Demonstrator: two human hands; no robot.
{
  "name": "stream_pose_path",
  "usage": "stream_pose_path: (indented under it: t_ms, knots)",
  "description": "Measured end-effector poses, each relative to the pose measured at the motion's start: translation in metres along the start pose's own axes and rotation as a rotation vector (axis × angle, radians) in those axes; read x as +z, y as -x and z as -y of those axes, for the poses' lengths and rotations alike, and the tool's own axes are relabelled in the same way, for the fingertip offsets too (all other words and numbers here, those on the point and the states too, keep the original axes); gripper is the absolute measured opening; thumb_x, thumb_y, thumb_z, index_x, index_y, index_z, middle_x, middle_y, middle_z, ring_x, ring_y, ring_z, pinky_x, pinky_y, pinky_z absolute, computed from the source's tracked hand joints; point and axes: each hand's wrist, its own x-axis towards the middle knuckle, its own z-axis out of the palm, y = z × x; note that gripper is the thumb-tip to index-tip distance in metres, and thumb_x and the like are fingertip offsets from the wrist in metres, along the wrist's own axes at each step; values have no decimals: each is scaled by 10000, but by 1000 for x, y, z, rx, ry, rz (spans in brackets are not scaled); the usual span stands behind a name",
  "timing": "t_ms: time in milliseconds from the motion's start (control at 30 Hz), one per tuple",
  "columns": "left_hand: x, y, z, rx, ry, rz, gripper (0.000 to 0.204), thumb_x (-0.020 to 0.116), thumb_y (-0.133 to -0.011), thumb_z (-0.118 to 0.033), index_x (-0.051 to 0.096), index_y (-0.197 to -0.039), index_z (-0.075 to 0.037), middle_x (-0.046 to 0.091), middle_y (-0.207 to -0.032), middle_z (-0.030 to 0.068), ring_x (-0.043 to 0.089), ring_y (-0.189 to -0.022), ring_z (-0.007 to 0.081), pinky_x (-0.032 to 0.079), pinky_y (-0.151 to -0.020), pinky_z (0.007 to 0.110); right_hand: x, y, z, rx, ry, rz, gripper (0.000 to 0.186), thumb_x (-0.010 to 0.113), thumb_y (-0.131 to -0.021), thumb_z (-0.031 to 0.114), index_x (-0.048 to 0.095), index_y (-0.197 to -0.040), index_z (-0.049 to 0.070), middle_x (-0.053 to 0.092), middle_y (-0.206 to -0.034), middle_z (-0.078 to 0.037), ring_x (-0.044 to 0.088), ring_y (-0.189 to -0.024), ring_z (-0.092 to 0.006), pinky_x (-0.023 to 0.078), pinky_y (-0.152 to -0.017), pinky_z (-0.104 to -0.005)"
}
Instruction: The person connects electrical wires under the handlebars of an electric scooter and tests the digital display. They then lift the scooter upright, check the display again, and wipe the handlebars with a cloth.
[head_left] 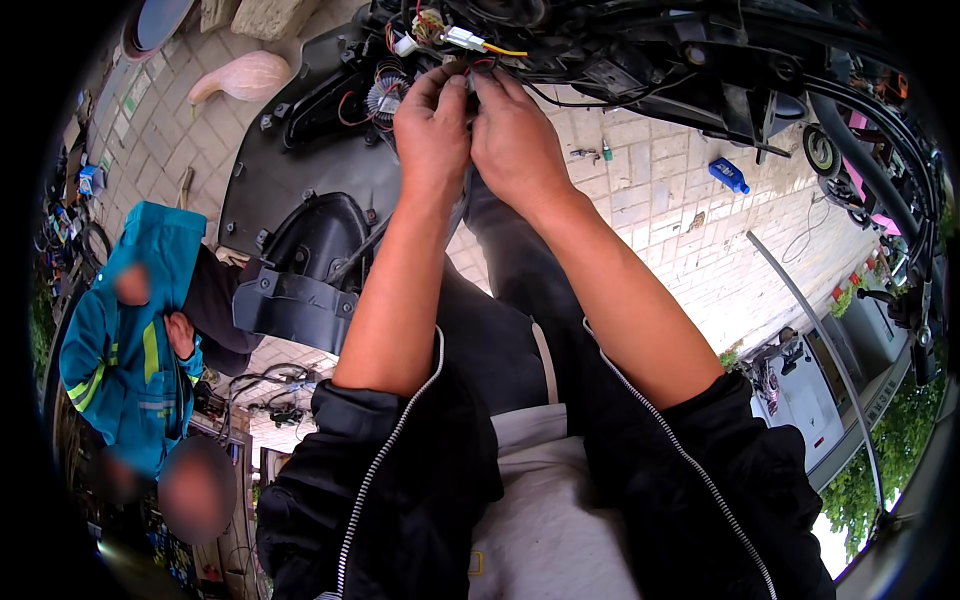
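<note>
At the top centre, my left hand (430, 130) and my right hand (510, 140) meet fingertip to fingertip, both pinched closed among thin wires of a black vehicle body (620, 65). A red wire shows by the fingertips; what exactly they hold is hidden. Just above are white connectors (463, 38), one with a yellow lead. A finned silver round part (385, 98) with coloured wires sits left of my left hand. A large black plastic panel (310, 180) with a recessed opening hangs down to the left of my forearms.
A person in a teal jacket (130, 370), with other people partly seen, is at lower left. A pale gourd (240, 75) lies on the paving at upper left. On the right are a blue bottle (728, 175), small green item (606, 150), long pole (800, 295) and pink-and-black scooter (870, 180).
</note>
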Motion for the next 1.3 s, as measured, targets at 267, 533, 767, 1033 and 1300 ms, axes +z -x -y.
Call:
stream_pose_path:
  t_ms: [267,533,767,1033,1300]
  knots:
    - [1,-1,1,-37,189,40,319,639,-876,-96,571,-1141,68,647,-995,98,620,-823,130,515,-748,245,-1,0,-14,-40,-27,-7,441,465,-826,62,512,-1264,48,523,-1295,-145,544,-1119,-351,461,-927,-404]
    - [-11,-6,1,-74,159,56,321,675,-841,-42,541,-1114,60,625,-1038,124,625,-898,193,519,-814,314,-20,-8,-2,84,-276,199,475,417,-801,0,519,-1264,-11,520,-1295,-197,505,-1200,-314,385,-1018,-328]
    - [-7,-7,-8,-93,165,-28,267,686,-815,-6,519,-1018,42,621,-923,120,648,-811,209,559,-728,301,-11,5,-7,47,-225,128,522,488,-818,64,449,-1335,1,457,-1366,-192,483,-1224,-313,375,-1028,-340]
    - [-12,-11,-9,-138,206,-36,268,697,-798,-8,542,-1004,64,627,-895,120,646,-768,196,551,-693,281,1,30,-14,626,-1105,-20,561,609,-854,58,389,-1362,-34,529,-1270,-133,601,-899,-175,496,-802,-309]
    - [-20,-14,-18,-153,92,20,248,694,-811,-18,579,-1007,81,640,-931,131,649,-802,200,542,-742,294,14,-7,-19,276,-1111,-103,210,648,-869,87,638,-1052,-14,644,-882,-33,559,-723,-80,448,-692,-215]
